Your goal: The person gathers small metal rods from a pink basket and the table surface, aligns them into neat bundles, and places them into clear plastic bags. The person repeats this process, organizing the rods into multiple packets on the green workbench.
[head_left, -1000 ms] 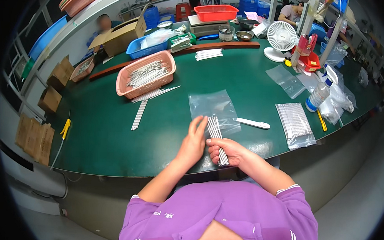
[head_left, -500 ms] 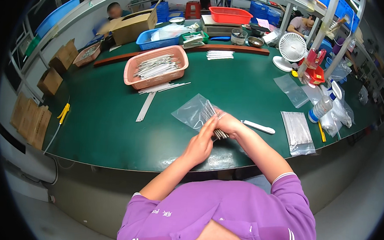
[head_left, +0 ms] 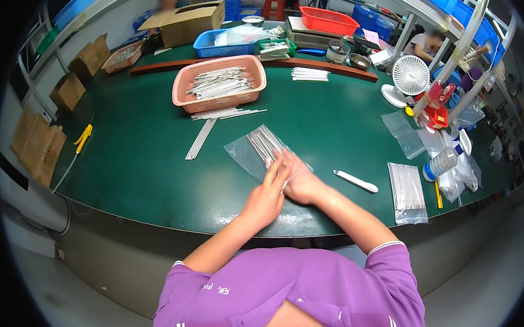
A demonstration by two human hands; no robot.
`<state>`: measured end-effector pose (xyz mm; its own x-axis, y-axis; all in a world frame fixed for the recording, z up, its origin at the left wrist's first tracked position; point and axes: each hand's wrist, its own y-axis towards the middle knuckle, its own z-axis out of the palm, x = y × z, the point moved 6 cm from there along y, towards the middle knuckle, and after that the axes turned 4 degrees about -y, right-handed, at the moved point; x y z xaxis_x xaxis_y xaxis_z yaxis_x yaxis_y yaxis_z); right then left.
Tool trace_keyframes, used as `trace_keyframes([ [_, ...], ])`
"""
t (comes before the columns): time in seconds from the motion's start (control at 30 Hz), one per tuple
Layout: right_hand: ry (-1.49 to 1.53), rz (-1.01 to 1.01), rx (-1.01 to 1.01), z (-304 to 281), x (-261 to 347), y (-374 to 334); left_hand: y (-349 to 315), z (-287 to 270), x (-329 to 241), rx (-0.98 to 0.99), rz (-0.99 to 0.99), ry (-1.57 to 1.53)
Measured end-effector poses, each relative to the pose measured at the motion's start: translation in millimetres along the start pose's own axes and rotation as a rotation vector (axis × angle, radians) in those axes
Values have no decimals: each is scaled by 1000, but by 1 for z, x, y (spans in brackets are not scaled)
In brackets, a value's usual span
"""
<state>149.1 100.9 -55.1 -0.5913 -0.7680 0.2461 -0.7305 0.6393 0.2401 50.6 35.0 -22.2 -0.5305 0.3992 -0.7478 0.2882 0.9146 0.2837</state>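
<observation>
A clear plastic bag [head_left: 239,153] with a bundle of thin metal rods [head_left: 264,141] in it lies slanted on the green table in front of me. My right hand [head_left: 301,180] rests flat over the bag's near right part, fingers stretched along the rods. My left hand [head_left: 265,198] reaches in beside it, its extended fingertips touching the bag and the right fingers. The near ends of the rods are hidden under the hands. Right of them lies a white-handled knife [head_left: 356,181]. Farther right is a filled bag of rods [head_left: 406,192].
A pink basket [head_left: 182,97] of rods stands at the back left, with loose rods [head_left: 201,139] before it. More rods [head_left: 310,75] lie farther back. A spray bottle [head_left: 441,165], a white fan [head_left: 410,76] and a yellow air gun [head_left: 83,137] stand or lie around the table.
The bagged rods have come down flat onto the table, farther away and slightly left. My right hand has opened from its grip around them and now lies flat on top.
</observation>
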Motion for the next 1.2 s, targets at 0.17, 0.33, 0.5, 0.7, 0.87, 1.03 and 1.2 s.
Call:
trace_keyframes([
  [0.17,-74,-41,35,5,28,2,-34,-12,9,62,-42,132],
  [0.33,-93,-2,-11,14,31,28,-27,-28,9,-55,-50,147],
  [0.5,23,-105,-33,3,31,29,-6,-84,2,-176,1,216],
  [0.7,95,-278,-171,-6,49,13,63,-52,60,104,201,276],
  [0.87,65,-56,-302,-51,10,-34,85,-15,97,274,215,462],
  [1.03,114,515,-288,-46,-49,-10,71,-16,90,327,262,438],
  [1.2,375,457,-45,-23,-22,1,37,-47,100,272,101,408],
])
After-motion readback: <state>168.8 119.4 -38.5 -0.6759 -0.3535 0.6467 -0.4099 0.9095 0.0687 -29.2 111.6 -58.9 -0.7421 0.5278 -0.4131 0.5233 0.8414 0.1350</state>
